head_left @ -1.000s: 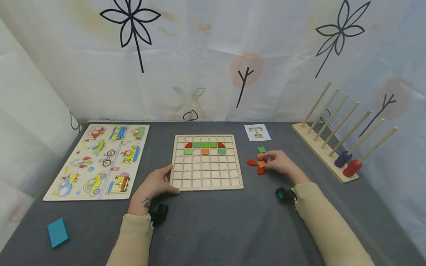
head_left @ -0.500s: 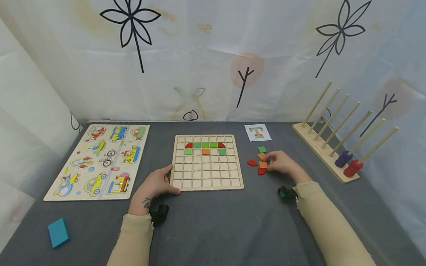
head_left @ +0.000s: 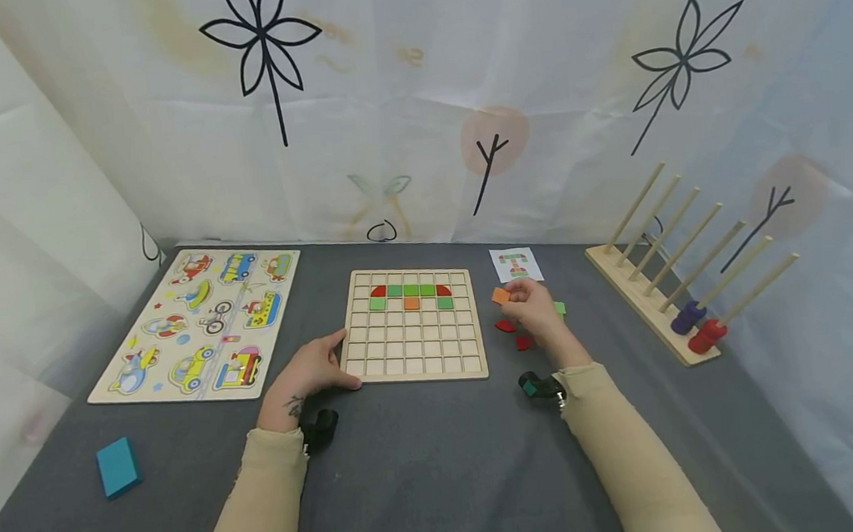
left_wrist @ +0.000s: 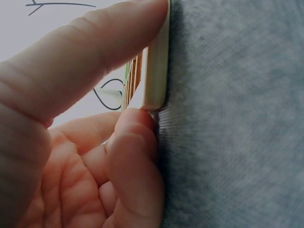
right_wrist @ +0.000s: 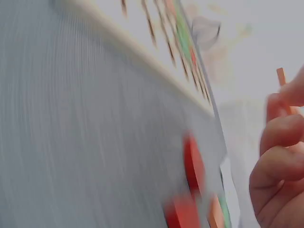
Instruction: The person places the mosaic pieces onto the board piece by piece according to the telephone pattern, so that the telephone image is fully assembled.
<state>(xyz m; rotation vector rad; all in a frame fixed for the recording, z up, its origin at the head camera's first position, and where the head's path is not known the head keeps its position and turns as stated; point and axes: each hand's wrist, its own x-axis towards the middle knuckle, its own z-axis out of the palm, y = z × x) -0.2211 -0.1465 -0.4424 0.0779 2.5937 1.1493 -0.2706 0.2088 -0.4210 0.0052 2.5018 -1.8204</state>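
Observation:
My right hand (head_left: 539,311) pinches an orange square tile (head_left: 500,295) above the table, right of the wooden grid board (head_left: 411,359). The tile's thin edge (right_wrist: 281,76) shows in the right wrist view. Two red quarter-round tiles (head_left: 505,326) lie below that hand, with a green tile (head_left: 560,309) partly behind it. Another orange tile (right_wrist: 215,213) lies on the table in the right wrist view, blurred. My left hand (head_left: 312,364) holds the board's near left corner, thumb (left_wrist: 95,52) along the front edge. Red, green and orange tiles (head_left: 411,303) fill cells in the board's upper rows.
A pattern card (head_left: 506,275) lies behind the right hand. To the right stands a wooden peg rack (head_left: 627,288) with purple and red rings. A vehicle picture puzzle (head_left: 126,323) lies at the left, a blue block (head_left: 117,467) in front of it.
My right hand has picked up an orange tile from the loose pieces and moved up and left with it. The left hand stays on the board's corner.

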